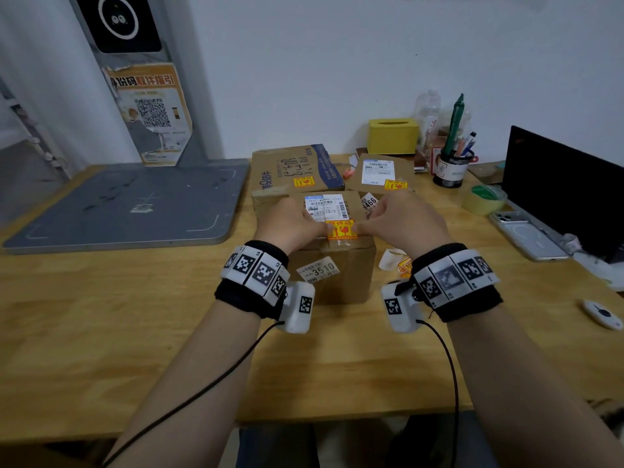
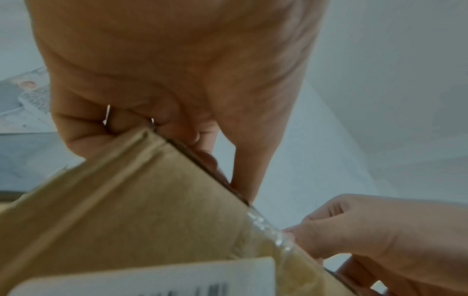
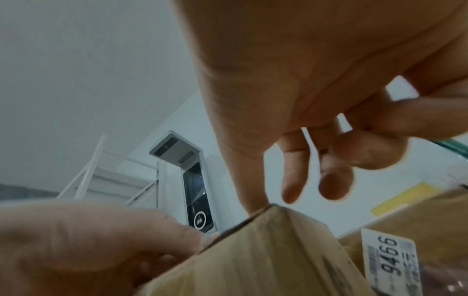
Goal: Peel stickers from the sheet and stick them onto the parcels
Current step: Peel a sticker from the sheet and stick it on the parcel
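At the left of the head view a grey scanner base [image 1: 128, 204] lies on the wooden table [image 1: 101, 332]. Right of it, in the middle of the frame, stands the front parcel [image 1: 337, 265], a brown cardboard box with a white shipping label on top and a white tag reading 3510 on its near face. The left hand [image 1: 287, 221] rests on the box top, its thumb pressing the left edge of the orange-yellow sticker [image 1: 341, 229], which lies flat near the top's front edge and carries red print. Whether the other fingers are curled or flat cannot be told. The right hand [image 1: 401, 219] presses its thumb on the sticker's right edge, its other fingers loosely bent above the box and holding nothing. Behind stand two more parcels, a large box [image 1: 290, 167] and a smaller box [image 1: 381, 173], each with a like yellow sticker. Just right of the front parcel, under the right wrist, lies the sticker sheet [image 1: 403, 266], mostly hidden.
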`<state>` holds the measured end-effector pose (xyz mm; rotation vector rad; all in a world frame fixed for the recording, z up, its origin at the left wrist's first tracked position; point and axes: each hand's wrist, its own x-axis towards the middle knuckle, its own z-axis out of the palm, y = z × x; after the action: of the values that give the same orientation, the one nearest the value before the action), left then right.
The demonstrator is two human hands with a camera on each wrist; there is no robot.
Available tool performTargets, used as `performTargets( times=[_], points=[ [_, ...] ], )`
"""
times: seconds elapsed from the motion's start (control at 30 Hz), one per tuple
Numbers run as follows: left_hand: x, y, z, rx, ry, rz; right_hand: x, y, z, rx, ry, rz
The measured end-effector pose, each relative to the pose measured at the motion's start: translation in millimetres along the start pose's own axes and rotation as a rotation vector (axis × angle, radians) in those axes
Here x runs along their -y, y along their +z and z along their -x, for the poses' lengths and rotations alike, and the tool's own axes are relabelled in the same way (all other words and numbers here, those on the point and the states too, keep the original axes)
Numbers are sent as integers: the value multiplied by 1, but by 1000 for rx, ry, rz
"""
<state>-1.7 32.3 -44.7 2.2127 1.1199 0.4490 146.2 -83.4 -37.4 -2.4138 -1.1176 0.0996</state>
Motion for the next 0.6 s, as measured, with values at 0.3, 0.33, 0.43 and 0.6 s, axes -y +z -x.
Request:
performTargets(
  times=[0.3, 0.33, 0.43, 0.6],
  points=[
    [8, 4, 4, -73, -34, 217, -7, 20, 18, 49, -298, -401],
    [8, 4, 4, -74, -34, 217, -6, 21, 19, 71, -306, -374],
    [10, 4, 2, -86, -35, 211, -6, 23, 20, 113, -317, -351],
    [11, 7, 0, -107, -32, 186, -6, 29, 16, 126, -288, -292]
  ],
)
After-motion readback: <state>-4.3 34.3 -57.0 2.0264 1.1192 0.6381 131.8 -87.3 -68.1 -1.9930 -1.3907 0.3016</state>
